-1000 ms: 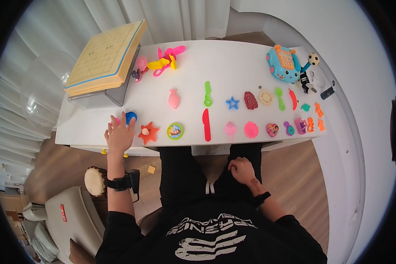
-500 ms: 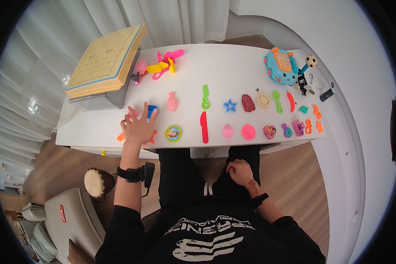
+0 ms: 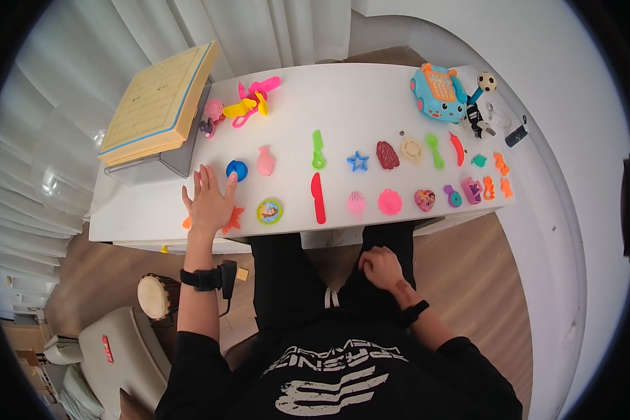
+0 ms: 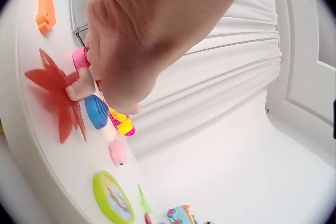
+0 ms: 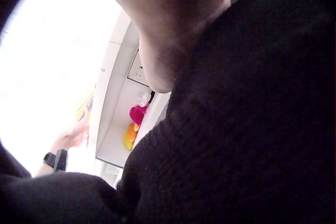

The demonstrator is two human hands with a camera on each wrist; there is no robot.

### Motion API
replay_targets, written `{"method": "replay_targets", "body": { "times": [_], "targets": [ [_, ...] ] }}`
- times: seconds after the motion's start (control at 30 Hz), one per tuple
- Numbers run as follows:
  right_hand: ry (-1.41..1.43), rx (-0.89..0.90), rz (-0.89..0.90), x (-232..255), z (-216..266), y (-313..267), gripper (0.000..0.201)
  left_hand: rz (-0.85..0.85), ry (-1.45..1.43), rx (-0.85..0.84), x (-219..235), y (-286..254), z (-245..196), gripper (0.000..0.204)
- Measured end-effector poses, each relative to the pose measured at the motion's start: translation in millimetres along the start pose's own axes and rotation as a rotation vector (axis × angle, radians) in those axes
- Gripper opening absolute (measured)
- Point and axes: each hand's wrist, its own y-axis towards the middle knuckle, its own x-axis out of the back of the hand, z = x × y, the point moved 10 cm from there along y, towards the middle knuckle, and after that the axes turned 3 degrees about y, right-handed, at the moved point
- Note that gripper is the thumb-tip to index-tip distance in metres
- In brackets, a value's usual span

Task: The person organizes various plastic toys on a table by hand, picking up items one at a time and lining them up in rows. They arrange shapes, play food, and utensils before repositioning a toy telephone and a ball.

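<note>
My left hand point(image 3: 211, 204) is over the table's left front part, fingers spread and pointing away from me. A blue round toy point(image 3: 236, 171) is beside the thumb tip. Under the palm, an orange-red star-shaped toy point(image 3: 234, 218) is partly covered; its pointed arms point(image 4: 65, 113) show in the left wrist view. A pink toy point(image 4: 80, 57) peeks out by the fingers there, hidden in the head view. On the hand's other side lies an orange toy point(image 4: 46, 8). My right hand point(image 3: 381, 267) rests on my thigh, fingers loosely curled, holding nothing.
To the right lie a pink fish toy point(image 3: 265, 161), a green-rimmed round toy point(image 3: 269, 211), a red toy knife point(image 3: 318, 199) and several small toys. A board point(image 3: 157, 101) on a clear stand fills the back left. A toy telephone point(image 3: 439, 94) stands at the back right.
My left hand has moved rightward, and the blue toy and pink toy shifted right with it. The blue toy now shows more fully. My right hand has stayed on the thigh.
</note>
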Motion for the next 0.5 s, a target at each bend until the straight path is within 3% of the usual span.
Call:
{"method": "replay_targets", "body": {
  "times": [0.27, 0.37, 0.43, 0.47, 0.5],
  "targets": [
    [0.032, -0.019, 0.004, 0, -1, -1, 0.011, -0.028, -0.041, -0.047, 3, 17, 17, 0.090],
    [0.034, -0.018, 0.006, 0, -2, 3, 0.011, -0.134, -0.098, -0.096, 26, 3, 5, 0.086],
    [0.038, -0.017, 0.006, -2, -3, -2, 0.011, -0.064, -0.161, -0.306, 27, -11, -23, 0.082],
    [0.029, -0.021, 0.007, -3, -5, -2, 0.011, -0.062, -0.162, -0.310, 29, -15, -29, 0.082],
    [0.020, -0.019, 0.007, -2, -5, 0, 0.011, 0.065, -0.164, -0.340, 18, -19, -35, 0.081]
  ]
}}
